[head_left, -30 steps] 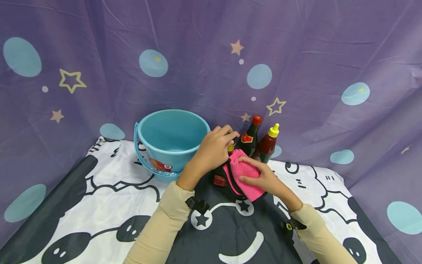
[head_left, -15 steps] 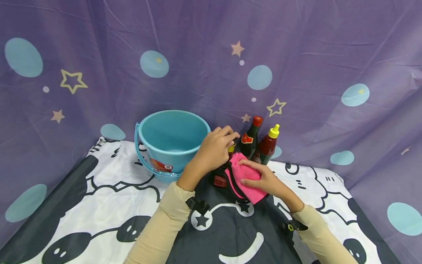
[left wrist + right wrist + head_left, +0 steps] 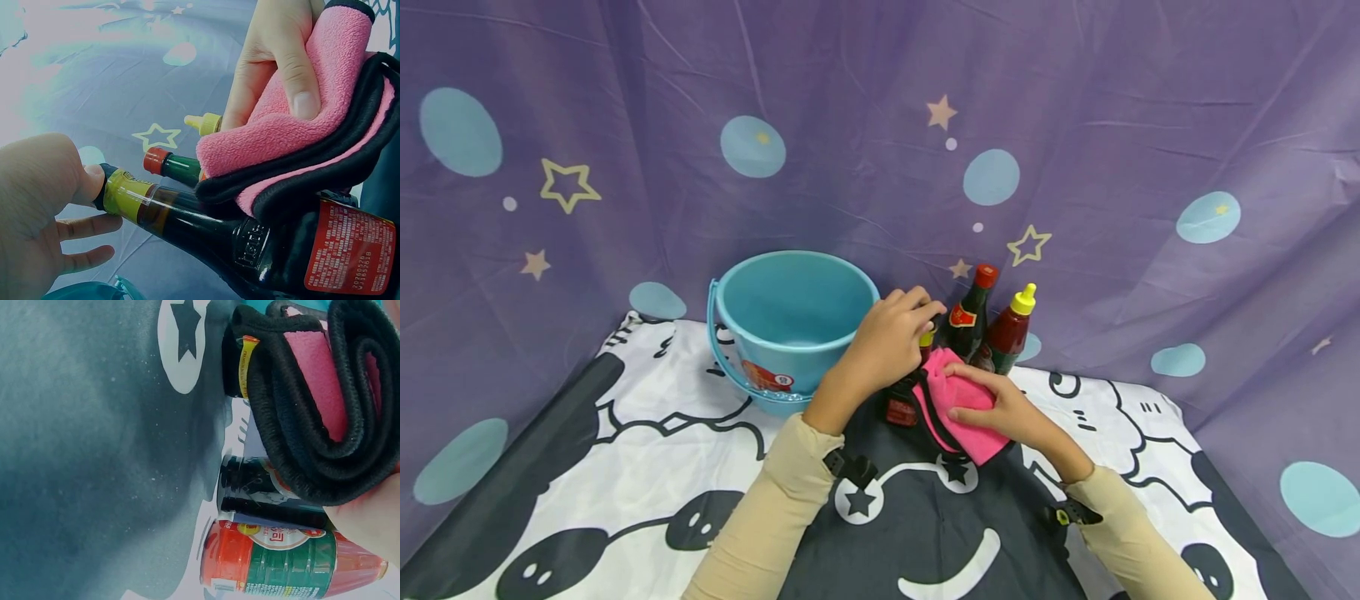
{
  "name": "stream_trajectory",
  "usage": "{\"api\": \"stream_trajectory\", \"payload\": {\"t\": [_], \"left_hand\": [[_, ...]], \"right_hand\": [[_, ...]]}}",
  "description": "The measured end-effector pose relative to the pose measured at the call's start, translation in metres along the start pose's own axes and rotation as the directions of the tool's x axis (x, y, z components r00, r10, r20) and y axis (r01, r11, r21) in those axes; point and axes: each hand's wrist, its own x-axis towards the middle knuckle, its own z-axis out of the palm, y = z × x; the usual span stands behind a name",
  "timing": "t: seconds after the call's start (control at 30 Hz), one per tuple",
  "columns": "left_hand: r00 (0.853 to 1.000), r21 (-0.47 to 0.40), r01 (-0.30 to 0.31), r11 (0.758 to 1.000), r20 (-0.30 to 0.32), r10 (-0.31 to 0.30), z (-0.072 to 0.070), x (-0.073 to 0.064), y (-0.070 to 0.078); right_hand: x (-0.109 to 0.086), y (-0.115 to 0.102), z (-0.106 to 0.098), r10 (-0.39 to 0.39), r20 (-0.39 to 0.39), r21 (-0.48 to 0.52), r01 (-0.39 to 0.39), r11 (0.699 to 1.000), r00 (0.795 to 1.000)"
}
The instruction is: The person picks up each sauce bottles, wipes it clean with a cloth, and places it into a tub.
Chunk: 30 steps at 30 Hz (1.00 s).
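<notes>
A: Begin at the left. What stands there?

B: A blue bucket (image 3: 812, 362), near the rear edge of the desk (image 3: 647, 467). The desk carries a printed cover.

A: Next item to the right?

B: The left hand (image 3: 886, 343), just beside the bucket rim. Its fingers pinch the black cap (image 3: 108, 170) of a dark bottle (image 3: 194, 228). Two further fingers extend loosely; the lower one is clear of the yellow neck.

A: State the position of the dark bottle.

B: It stands right of the bucket, forward of the other bottles. Its top lies at the left fingers; a red label shows lower on the body.

A: And the pink cloth (image 3: 275, 147)?

B: It is folded, with black hems, and lies at the right side of the dark bottle. In the left wrist view it overlaps the bottle's shoulder; the pressure applied cannot be told.

A: What secures it?

B: The right hand (image 3: 1007, 408). The thumb lies on the near face of the cloth, the other fingers round the fold, gripping it between them.

A: Remaining items?

B: Behind the cloth, toward the rear edge, a red-capped bottle (image 3: 964, 329); at its right, a yellow-capped bottle (image 3: 1007, 333).
</notes>
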Motion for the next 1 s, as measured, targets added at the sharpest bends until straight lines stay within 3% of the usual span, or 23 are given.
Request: {"api": "stream_trajectory", "payload": {"t": [0.43,0.77,1.0], "left_hand": [[1.000,0.004,-0.014,1.000,0.004,0.014,-0.001,0.003,0.002],[0.999,0.040,-0.035,0.999,0.012,0.035,-0.001,0.002,0.003],[1.000,0.082,-0.029,0.996,0.007,0.028,0.001,-0.001,0.002]], "right_hand": [[-0.008,0.002,-0.005,0.049,0.056,-0.010,-0.049,0.999,0.997],[-0.012,0.019,0.000,0.057,0.180,-0.194,-0.022,0.981,0.982],[-0.011,0.013,-0.003,0.073,0.200,-0.196,-0.033,0.980,0.977]]}}
